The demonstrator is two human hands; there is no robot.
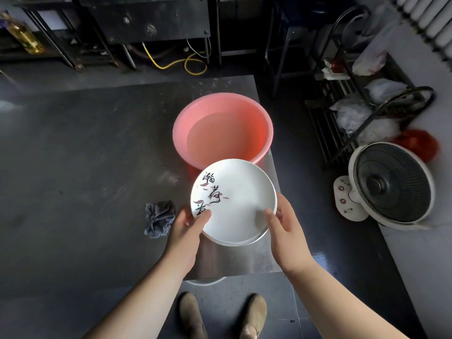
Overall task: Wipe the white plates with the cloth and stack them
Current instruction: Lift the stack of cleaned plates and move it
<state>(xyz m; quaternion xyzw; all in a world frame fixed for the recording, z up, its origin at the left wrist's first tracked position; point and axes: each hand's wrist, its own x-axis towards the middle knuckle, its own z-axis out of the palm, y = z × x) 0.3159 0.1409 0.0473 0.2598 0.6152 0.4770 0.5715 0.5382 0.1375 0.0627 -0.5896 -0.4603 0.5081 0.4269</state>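
Both hands hold a small stack of round white plates (238,204) with black brush lettering over the steel table (97,148). The left hand (188,228) grips the near-left rim, the right hand (285,223) the near-right rim, thumbs on top. A crumpled grey cloth (159,218) lies just left; a pink plastic basin (222,129) of water sits behind.

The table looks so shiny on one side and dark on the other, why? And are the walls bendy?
Head view: the metal table glares bright under the white plates, while its left part lies dim; the wide-angle lens bends the edges, so the fan and the shelves lean; the back of the room stays dark.
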